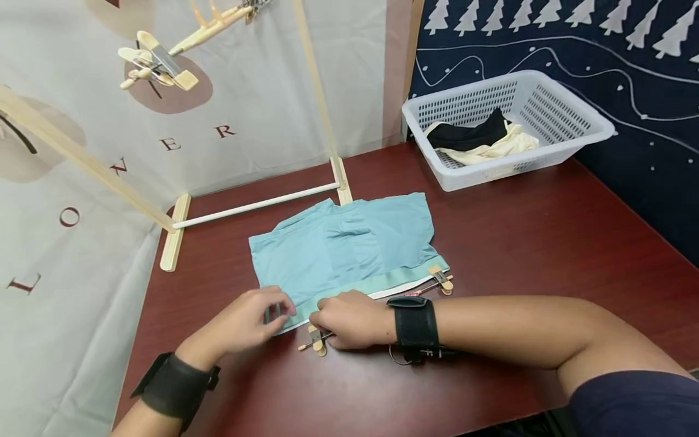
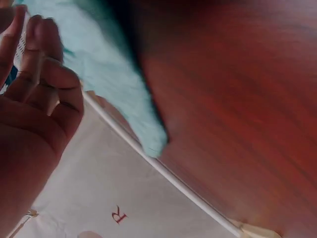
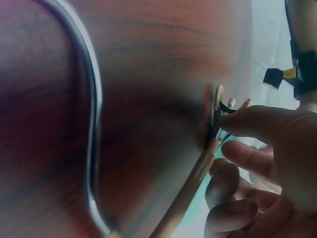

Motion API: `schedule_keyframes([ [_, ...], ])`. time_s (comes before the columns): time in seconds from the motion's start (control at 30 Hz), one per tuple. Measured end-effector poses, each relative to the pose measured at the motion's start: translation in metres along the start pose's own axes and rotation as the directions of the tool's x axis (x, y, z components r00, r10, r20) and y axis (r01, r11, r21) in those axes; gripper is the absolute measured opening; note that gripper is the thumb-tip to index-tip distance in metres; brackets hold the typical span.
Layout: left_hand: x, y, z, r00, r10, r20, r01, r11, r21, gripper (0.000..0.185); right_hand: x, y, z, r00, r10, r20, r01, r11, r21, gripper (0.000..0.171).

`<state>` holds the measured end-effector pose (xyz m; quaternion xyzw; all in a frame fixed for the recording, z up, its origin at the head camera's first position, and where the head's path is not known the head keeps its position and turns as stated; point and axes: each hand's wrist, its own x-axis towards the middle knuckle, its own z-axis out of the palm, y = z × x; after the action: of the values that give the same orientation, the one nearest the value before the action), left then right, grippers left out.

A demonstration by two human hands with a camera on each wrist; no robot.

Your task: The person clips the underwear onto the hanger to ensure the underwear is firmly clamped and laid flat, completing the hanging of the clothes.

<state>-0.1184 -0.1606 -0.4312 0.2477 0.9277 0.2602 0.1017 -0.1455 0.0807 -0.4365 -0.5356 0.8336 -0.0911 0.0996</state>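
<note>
Dark red table (image 1: 546, 243), teal shorts (image 1: 349, 243) flat, right hand (image 1: 349, 318) pinching wooden clip (image 1: 317, 341), left hand (image 1: 246, 325) pinching waistband (image 1: 382, 284)

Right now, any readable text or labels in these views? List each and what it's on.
"L", "O", "W", "E", "R": separate brown letters running along the pale backdrop sheet behind the wooden rack; possibly part of a longer word cut off.
"R": the same sheet in the left wrist view, seen upside down.
Small red tag at the waistband of the teal shorts: too small to read.
Yellow-and-black tag in the right wrist view: blurred, unreadable.
</note>
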Motion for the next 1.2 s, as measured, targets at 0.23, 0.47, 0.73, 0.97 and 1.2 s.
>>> schedule_keyframes([
  [0.23, -0.022, -0.006, 0.019, 0.999, -0.047, -0.01, 0.048, 0.981, 0.19, 0.027, 0.005, -0.007, 0.011, 0.998, -0.055, -0.011, 0.052, 0.982, -0.179, 0.008],
  [0.47, -0.026, -0.005, 0.021, 0.999, -0.033, -0.038, 0.043, 0.95, 0.31, 0.033, 0.005, -0.01, 0.011, 0.997, -0.073, -0.035, 0.062, 0.967, -0.246, 0.007],
  [0.73, -0.023, 0.003, 0.028, 0.98, 0.168, -0.108, -0.078, 0.82, 0.567, 0.024, 0.007, -0.015, 0.009, 0.996, -0.075, -0.051, 0.059, 0.963, -0.262, 0.007],
  [0.97, -0.022, -0.002, 0.033, 0.982, 0.12, -0.143, -0.021, 0.833, 0.553, 0.02, 0.009, -0.019, 0.01, 0.989, -0.13, -0.067, 0.103, 0.944, -0.312, 0.017],
  [1.2, -0.024, -0.007, 0.03, 0.971, 0.123, -0.203, -0.011, 0.877, 0.48, 0.019, 0.012, -0.02, 0.011, 0.963, -0.188, -0.191, 0.085, 0.89, -0.448, 0.017],
])
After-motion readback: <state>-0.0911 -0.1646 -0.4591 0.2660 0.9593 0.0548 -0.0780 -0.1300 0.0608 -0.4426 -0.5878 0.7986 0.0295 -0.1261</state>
